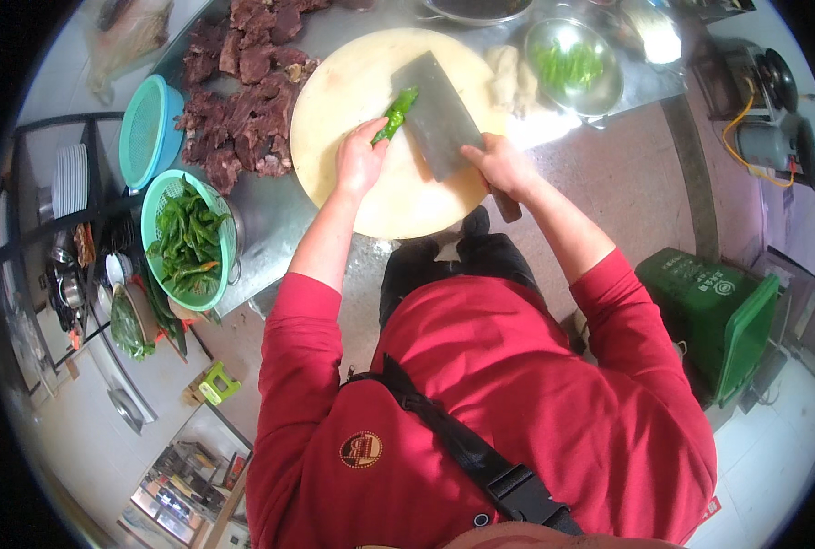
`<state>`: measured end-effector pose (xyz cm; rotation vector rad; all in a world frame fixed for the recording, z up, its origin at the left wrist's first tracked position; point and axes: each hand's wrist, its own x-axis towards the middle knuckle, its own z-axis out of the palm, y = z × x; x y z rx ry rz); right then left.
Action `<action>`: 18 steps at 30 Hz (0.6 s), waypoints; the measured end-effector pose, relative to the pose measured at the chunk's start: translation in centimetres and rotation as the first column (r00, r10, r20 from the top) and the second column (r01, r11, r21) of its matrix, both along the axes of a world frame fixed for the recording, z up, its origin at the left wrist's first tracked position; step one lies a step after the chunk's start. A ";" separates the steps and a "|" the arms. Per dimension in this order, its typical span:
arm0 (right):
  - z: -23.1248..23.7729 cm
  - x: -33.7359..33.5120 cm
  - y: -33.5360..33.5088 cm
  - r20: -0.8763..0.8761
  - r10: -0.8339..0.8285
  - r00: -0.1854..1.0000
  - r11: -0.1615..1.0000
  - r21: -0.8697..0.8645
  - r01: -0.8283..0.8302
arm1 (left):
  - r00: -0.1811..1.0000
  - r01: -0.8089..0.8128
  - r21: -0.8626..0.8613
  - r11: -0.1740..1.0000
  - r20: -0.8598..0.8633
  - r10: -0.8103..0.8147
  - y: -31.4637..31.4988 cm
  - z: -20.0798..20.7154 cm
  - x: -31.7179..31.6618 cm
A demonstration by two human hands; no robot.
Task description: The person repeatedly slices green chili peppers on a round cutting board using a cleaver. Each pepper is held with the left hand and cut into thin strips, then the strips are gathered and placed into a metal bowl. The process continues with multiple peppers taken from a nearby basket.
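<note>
On a round, pale cutting board (pixel 334 91) lies a long green pepper (pixel 396 115), slanting up and to the right. My left hand (pixel 362 157) has its fingers closed on the pepper's lower end. My right hand (pixel 502 165) grips a cleaver (pixel 437 114) near where its dark handle meets the broad grey blade. That blade is beside the pepper, on its right; whether it rests on the board I cannot tell. A turquoise basket (pixel 153 274) full of green peppers (pixel 188 233) stands left of the board. Cut green pieces (pixel 568 66) are in a metal bowl (pixel 609 87) at the upper right.
Dark red chunks of meat (pixel 247 114) are heaped on the metal table (pixel 266 215) against the board's left side. Behind the basket stands a blue colander (pixel 170 105). Pale, knobbly pieces (pixel 512 80) lie at the board's right edge. A green bin (pixel 700 306) is on the floor at right.
</note>
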<state>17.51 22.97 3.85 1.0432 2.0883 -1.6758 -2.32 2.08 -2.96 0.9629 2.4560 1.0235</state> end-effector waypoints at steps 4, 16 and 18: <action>-0.6 1.8 -2.1 0.002 -0.011 1.000 0.994 -0.106 0.012 | 0.994 -0.023 -0.009 1.000 0.104 0.024 0.1 -0.2 -0.4; -1.2 1.2 -1.2 -0.026 -0.040 0.999 0.978 -0.204 0.034 | 0.989 0.023 -0.250 0.968 -0.133 -0.058 -8.3 3.3 4.0; -0.6 1.6 -1.9 -0.008 -0.001 1.000 0.985 -0.174 0.000 | 0.987 -0.004 -0.176 0.984 -0.161 -0.025 -8.2 3.0 4.5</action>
